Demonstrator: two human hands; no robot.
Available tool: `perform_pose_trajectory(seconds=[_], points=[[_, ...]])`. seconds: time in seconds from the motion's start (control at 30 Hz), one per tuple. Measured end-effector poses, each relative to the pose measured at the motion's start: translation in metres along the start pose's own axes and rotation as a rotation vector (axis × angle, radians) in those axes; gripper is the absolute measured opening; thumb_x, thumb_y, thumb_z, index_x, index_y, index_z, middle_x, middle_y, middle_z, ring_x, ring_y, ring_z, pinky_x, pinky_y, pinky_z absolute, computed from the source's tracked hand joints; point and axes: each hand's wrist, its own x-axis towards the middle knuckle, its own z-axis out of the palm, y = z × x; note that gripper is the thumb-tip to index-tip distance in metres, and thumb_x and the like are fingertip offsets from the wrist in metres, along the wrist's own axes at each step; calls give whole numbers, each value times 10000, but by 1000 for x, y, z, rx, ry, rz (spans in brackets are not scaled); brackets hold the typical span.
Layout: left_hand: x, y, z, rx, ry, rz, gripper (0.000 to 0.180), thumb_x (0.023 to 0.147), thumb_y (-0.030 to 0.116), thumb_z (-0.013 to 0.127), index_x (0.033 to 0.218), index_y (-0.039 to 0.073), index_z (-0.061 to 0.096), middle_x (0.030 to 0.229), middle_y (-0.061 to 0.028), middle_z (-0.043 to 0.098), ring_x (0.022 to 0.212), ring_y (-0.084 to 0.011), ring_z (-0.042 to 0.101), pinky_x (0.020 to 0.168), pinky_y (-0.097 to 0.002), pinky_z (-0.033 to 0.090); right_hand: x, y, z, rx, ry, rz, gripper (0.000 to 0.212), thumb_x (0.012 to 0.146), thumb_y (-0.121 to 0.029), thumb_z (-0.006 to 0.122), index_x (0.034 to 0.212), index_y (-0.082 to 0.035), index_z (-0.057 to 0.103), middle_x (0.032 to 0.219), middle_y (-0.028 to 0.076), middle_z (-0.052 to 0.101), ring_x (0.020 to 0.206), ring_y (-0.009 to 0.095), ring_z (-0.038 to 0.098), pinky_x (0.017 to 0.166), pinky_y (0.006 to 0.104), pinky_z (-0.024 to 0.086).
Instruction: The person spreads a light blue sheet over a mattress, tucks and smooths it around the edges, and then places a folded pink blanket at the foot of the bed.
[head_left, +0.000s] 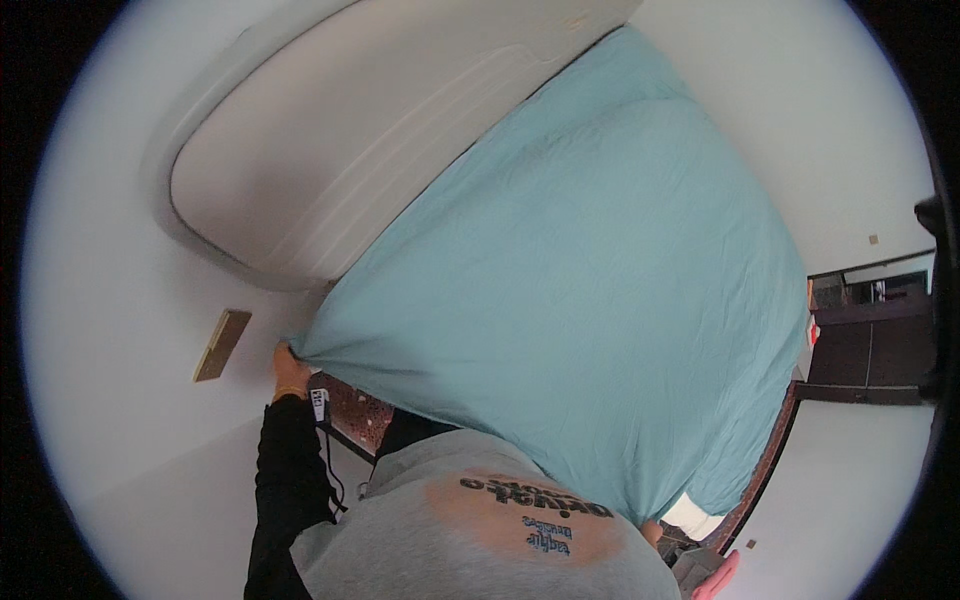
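A large light blue bedsheet [590, 280] spreads over the bed, with soft wrinkles and folds drawn toward its near corners. At the near left corner, my left hand [290, 372] is closed on the sheet's edge and pulls it into tight creases, close to the wall and the headboard's end. Only a small part of my right hand [652, 533] shows, at the sheet's near right edge beside my body. The cloth gathers to a point at that hand, whose fingers are mostly hidden.
A pale padded headboard [300, 150] runs along the left side. On the wall is a gold switch plate [222, 345]. A white power strip [319, 403] and dark cable hang below my left hand. Dark cabinets [865, 350] stand far right. A pink thing [718, 578] lies lower right.
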Motion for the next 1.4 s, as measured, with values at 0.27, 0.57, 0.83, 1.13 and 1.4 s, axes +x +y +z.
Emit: perform_pose_trajectory(seconds=[0.27, 0.57, 0.83, 1.13, 1.4], points=[[22, -5, 30, -588, 177, -599, 404, 831, 207, 480, 1140, -33, 379, 1035, -180, 471, 915, -268, 487, 758, -337, 394, -48, -56, -86, 390, -70, 9, 284, 738, -276, 495, 886, -40, 551, 704, 107, 537, 586, 253, 496, 507, 356, 377], [30, -52, 22, -85, 572, -136, 212, 818, 162, 468, 876, -37, 513, 856, -194, 536, 776, -357, 516, 703, -393, 401, -2, 12, -95, -1260, -134, -713, 273, 715, -223, 520, 902, -31, 571, 923, 175, 581, 860, 253, 565, 719, 326, 433], [18, -72, 45, -46, 437, -201, 217, 845, 176, 442, 819, -34, 491, 777, -176, 516, 677, -332, 497, 625, -398, 379, -129, -84, -97, -468, 24, -813, 179, 725, -59, 472, 888, 7, 500, 798, 222, 551, 785, 366, 526, 703, 410, 417], [35, -95, 54, 69, 365, -98, 207, 848, 162, 435, 818, -37, 484, 776, -188, 500, 734, -329, 492, 655, -401, 372, -280, -226, -83, -271, -228, -962, 171, 763, -150, 514, 884, -34, 479, 646, 183, 545, 633, 341, 542, 571, 401, 411], [59, -86, 59, 120, 8, -150, 164, 814, 126, 452, 829, -37, 455, 819, -227, 505, 801, -361, 507, 690, -429, 388, -294, -219, -61, -238, -421, -920, 185, 770, -158, 509, 895, -26, 475, 691, 191, 547, 672, 355, 539, 594, 403, 412]])
